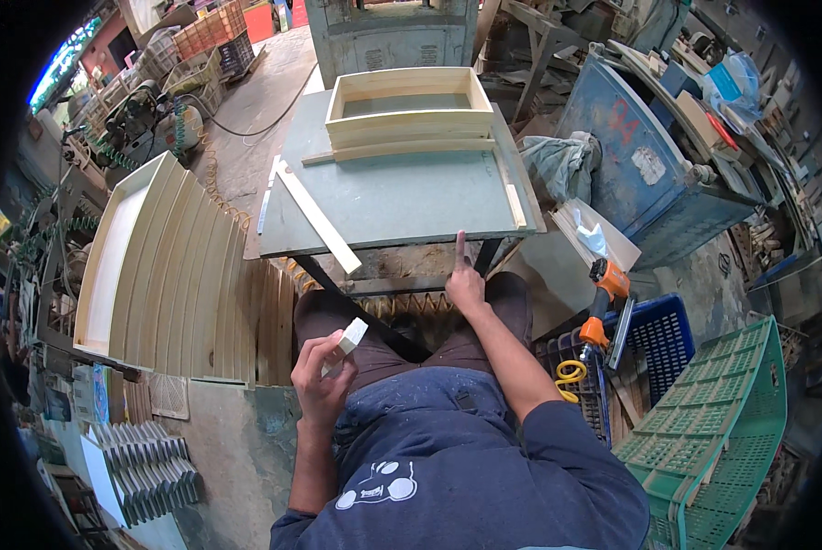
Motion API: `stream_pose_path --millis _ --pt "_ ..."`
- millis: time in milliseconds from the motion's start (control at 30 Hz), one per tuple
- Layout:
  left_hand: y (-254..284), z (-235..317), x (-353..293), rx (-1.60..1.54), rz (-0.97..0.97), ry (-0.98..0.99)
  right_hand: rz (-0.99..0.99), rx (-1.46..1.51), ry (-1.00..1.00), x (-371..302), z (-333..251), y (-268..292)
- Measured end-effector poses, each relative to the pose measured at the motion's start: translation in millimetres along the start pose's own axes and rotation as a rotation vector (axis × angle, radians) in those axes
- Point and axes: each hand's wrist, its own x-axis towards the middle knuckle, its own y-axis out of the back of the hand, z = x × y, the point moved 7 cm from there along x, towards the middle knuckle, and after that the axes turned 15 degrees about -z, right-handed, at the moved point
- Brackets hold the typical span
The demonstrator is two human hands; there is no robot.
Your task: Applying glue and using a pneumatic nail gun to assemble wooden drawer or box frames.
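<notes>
My left hand [321, 378] is raised over my left thigh, its fingers closed round a small pale block [352, 335] whose material I cannot make out. My right hand [466, 288] is over my right thigh at the near edge of the grey-topped table [393, 197]. Its index finger is stretched out to that edge; the other fingers curl, and nothing shows in them. A shallow wooden frame [411, 123] sits at the table's far side. A wood strip [317, 216] lies slanted on the left, its end jutting past the near edge. A short strip [515, 206] lies at the right.
Several stacked wooden frames [177, 275] stand to my left, with grey angled pieces [150, 472] nearer me. An orange nail gun [605, 298] with a yellow hose is on my right, beside a blue crate [654, 344] and a green crate [704, 431]. A blue metal cabinet [631, 165] stands behind them.
</notes>
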Motion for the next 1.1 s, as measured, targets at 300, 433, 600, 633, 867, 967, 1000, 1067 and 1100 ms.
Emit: stream_pose_path --millis 300,433,600,633,867,967,1000,1067,1100 --pt "1 -7 -10 -0.006 0.013 -0.003 0.092 0.171 0.056 -22 -15 27" --pt "4 -3 -12 -0.003 0.026 -0.031 -0.054 -0.121 -0.122 -1 0 28" --pt "7 -5 -10 -0.001 0.034 0.014 -0.21 -0.309 -0.088 -9 15 -13" --pt "7 -5 -11 -0.002 0.04 0.016 -0.25 -0.344 -0.042 -19 11 -18" --pt "6 -9 -14 -0.01 0.005 0.0 0.156 0.048 0.014 -18 -17 51" --pt "4 -11 -10 -0.028 0.015 0.005 0.084 0.065 -0.051 -8 -14 48" --pt "2 -14 -8 -0.042 0.018 0.018 0.008 0.103 -0.105 -6 -13 43" --pt "-2 -14 -11 -0.046 0.023 0.007 -0.021 0.1 -0.048 -8 -16 37" --pt "-4 -14 -11 -0.051 0.026 -0.005 -0.05 0.099 0.008 -9 -18 35"
